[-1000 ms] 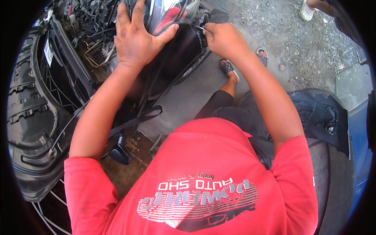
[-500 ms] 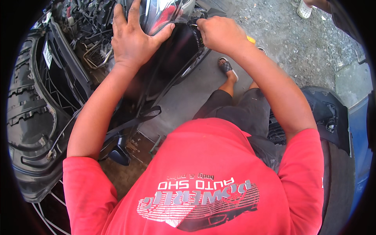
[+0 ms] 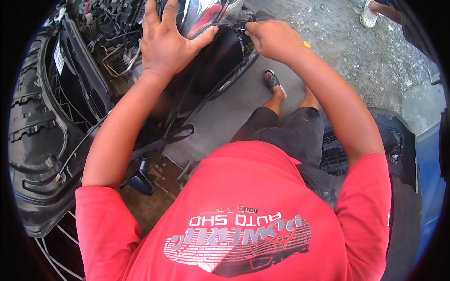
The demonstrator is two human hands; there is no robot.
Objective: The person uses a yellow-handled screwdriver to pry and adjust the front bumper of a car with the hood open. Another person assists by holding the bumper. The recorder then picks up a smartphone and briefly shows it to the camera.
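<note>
My left hand [image 3: 166, 47] lies with its fingers spread over the edge of a clear headlight [image 3: 199, 16] and the black car body panel [image 3: 206, 63]. Its thumb stretches along the lower rim of the lens. At the headlight's right corner, my right hand [image 3: 276, 40] is closed around what looks like a screwdriver [image 3: 241, 29]. A thin metal shaft shows in front of its fingers, and a yellow end pokes out behind the wrist. The shaft points at the black panel's end beside the lamp, where its tip is hard to make out.
An exposed engine bay [image 3: 117, 28] with pipes lies at the left, beside a large black plastic part [image 3: 35, 140]. A side mirror [image 3: 141, 181] hangs below my left arm. A black bumper [image 3: 389, 126] stands at the right. Another person's foot in a white clog [image 3: 368, 18] is on the gravel.
Both hands and the car appear slightly farther right in the picture. My right hand keeps its grip beside the headlight, and my left hand stays spread on it.
</note>
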